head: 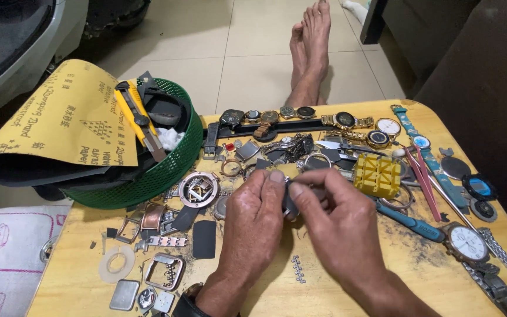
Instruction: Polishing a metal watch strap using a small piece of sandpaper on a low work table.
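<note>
Between my left hand [253,217] and my right hand [338,226] I pinch a small dark metal watch part [289,202], dull rather than polished. The wooden table [324,287] under them is pale, smooth and smudged with dark grime, strewn with shiny gilt and steel watches [300,117] and a yellow plastic holder block [377,175]. The green basket [171,170] is meshed plastic, and the yellow sandpaper sheet [60,117] beside it looks matt on its paper back

small dark watch part [289,206], pinched between both hands' fingertips
</note>
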